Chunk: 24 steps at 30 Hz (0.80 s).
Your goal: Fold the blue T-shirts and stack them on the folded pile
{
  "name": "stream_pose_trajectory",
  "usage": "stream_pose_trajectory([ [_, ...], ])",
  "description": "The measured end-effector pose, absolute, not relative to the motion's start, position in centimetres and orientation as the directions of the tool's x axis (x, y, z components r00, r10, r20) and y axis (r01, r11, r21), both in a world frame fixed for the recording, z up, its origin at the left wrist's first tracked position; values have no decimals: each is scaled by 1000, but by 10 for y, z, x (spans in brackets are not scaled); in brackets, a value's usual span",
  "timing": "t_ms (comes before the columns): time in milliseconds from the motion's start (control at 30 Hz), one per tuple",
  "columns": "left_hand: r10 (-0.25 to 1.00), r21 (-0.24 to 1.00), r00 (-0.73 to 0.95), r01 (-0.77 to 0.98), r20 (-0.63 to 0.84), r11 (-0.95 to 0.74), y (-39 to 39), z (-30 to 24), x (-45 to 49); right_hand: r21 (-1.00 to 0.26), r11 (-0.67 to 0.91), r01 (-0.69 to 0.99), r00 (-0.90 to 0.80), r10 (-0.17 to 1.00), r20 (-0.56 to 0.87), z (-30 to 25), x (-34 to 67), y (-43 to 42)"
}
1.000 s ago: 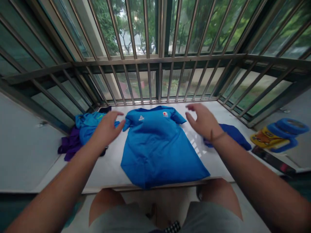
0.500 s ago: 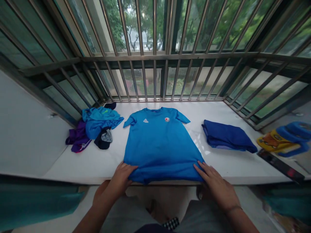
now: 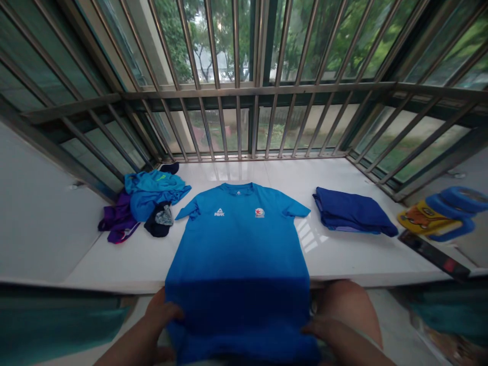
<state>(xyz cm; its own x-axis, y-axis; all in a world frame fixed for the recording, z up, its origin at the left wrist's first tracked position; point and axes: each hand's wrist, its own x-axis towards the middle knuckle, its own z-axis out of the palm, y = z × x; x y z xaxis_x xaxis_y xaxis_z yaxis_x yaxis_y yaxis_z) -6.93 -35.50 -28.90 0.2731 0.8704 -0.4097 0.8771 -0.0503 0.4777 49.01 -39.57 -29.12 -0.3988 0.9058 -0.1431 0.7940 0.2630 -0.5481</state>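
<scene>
A blue short-sleeved T-shirt point(image 3: 240, 244) lies face up on the white ledge point(image 3: 343, 259), collar toward the window. Its lower part hangs over the ledge's front edge toward me. My left hand point(image 3: 162, 320) grips the shirt's left side near the hem, fingers closed on the cloth. At the opposite side, my right hand point(image 3: 318, 328) pinches the fabric near the hem. Both hands are a little blurred, and the hem itself is partly out of view at the bottom.
Crumpled clothes in light blue point(image 3: 156, 190) and purple point(image 3: 118, 218) lie at the left, beside a dark bundle point(image 3: 159, 219). Folded dark blue cloth point(image 3: 351, 211) is at the right, near a yellow-and-blue bottle point(image 3: 438, 213) and a dark narrow box point(image 3: 434, 254). Metal bars point(image 3: 253, 91) line the window.
Both hands have drawn the shirt toward me, so its lower part now hangs past the ledge edge. Fingers that lay on the cloth are now closed on it.
</scene>
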Motion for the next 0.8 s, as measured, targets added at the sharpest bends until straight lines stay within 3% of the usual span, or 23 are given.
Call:
stream_pose_trajectory([
  [100,903,541,319,832,-288,-122,-325,-273,-34,-560,278,780,-413,902,-128,-277,474,-362],
  [233,874,582,483,726,-50,-367,-256,-264,44,-354,300,886,-288,954,87,-284,452,-287],
  [400,757,478,652,676,-34,-561,-166,-276,151,-177,153,972,-152,988,18,-321,425,-236],
  [500,745,426,667,679,-17,-598,-116,-285,208,-164,141,976,-138,990,31,-333,421,-231],
  [633,795,366,605,733,32,-573,-56,-299,260,-220,179,959,-144,975,167,-332,442,-224],
  [800,864,357,501,798,55,-486,-15,-324,279,-207,-116,971,175,939,297,-321,488,-185],
])
